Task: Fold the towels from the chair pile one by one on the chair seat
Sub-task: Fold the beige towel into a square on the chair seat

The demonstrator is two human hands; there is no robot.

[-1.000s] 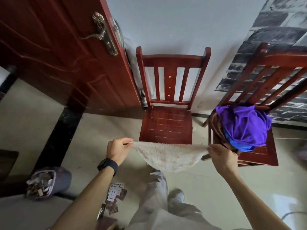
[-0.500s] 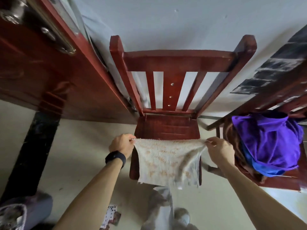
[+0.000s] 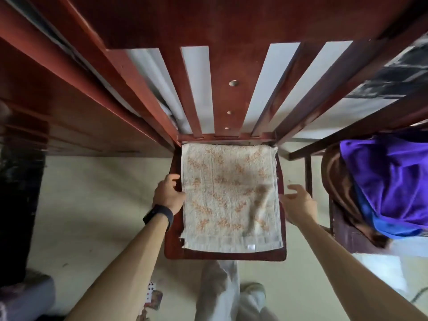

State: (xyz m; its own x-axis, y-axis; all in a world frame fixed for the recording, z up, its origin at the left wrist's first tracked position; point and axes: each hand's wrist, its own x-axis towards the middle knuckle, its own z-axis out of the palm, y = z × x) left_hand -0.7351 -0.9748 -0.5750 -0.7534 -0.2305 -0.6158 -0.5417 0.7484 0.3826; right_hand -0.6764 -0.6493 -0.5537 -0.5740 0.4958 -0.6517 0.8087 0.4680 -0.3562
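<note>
A cream towel with an orange pattern (image 3: 228, 195) lies spread flat over the red wooden chair seat (image 3: 173, 246), covering most of it. My left hand (image 3: 168, 193) sits at the towel's left edge with relaxed fingers and holds nothing. My right hand (image 3: 297, 201) hovers just off the towel's right edge, fingers spread and empty. On the neighbouring chair at the right sits the pile (image 3: 391, 186): a purple towel on top, a blue one and a brown one under it.
The chair back (image 3: 229, 93) rises close in front of me. A dark red door (image 3: 58, 107) stands at the left. A second chair's frame (image 3: 308, 172) is right beside my right hand. A bin (image 3: 25, 302) and scattered playing cards (image 3: 151, 295) lie on the floor.
The towel went from hanging between my two hands to lying flat on the seat. Both hands let go of its corners and drew back to its sides. My head moved closer.
</note>
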